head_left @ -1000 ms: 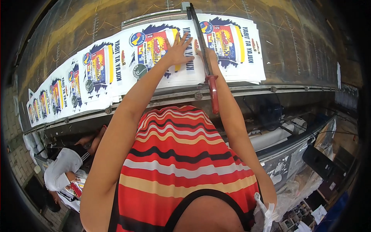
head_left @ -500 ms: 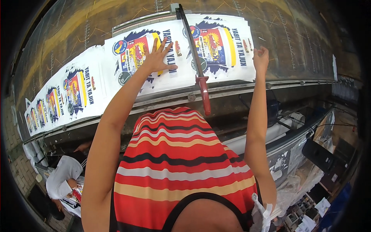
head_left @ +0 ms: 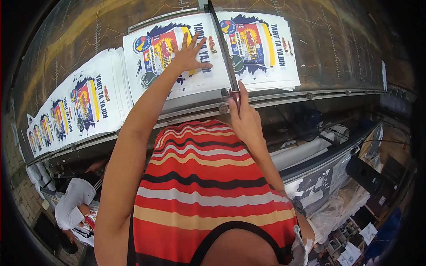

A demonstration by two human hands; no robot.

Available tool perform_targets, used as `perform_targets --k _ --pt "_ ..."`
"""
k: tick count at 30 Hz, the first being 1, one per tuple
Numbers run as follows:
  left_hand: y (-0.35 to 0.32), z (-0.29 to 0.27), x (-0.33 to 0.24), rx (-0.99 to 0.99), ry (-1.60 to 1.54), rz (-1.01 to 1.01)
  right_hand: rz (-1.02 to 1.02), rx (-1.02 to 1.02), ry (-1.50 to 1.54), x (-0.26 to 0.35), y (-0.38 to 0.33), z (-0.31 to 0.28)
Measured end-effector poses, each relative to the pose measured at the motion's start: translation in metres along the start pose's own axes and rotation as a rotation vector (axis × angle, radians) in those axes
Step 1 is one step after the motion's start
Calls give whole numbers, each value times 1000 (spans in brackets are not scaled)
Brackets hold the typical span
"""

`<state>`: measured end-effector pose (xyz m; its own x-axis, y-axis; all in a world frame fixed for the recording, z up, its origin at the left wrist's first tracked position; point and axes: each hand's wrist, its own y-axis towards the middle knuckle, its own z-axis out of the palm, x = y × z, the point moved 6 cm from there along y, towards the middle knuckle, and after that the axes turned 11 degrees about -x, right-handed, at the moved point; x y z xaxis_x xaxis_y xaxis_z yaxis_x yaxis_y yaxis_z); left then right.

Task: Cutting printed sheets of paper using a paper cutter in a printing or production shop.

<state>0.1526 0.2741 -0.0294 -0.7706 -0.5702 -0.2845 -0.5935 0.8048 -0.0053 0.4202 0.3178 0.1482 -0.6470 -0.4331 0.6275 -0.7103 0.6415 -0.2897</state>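
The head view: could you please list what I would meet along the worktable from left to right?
Overlapping printed sheets, left hand, dark cutter arm, pile of printed sheets beyond the arm.

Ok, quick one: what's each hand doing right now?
Left hand: open, spread on a printed sheet.
Right hand: closed, holding the dark red handle of the long cutting blade.
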Motion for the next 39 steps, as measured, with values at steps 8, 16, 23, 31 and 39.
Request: perform_targets --k 8,16,23,31,39 --pt "-2 4 2 -31 25 21 -75 -64 -171 -71 11 76" --pt "0 6 3 13 25 3 -125 -185 -237 -104 15 102" --pt "0 6 1 0 40 8 -26 -31 -296 -86 3 75" --pt "1 8 0 -4 23 11 -236 -362 -315 -67 29 81" --pt "1 7 1 9 -38 -6 -112 -275 -223 -100 16 77"
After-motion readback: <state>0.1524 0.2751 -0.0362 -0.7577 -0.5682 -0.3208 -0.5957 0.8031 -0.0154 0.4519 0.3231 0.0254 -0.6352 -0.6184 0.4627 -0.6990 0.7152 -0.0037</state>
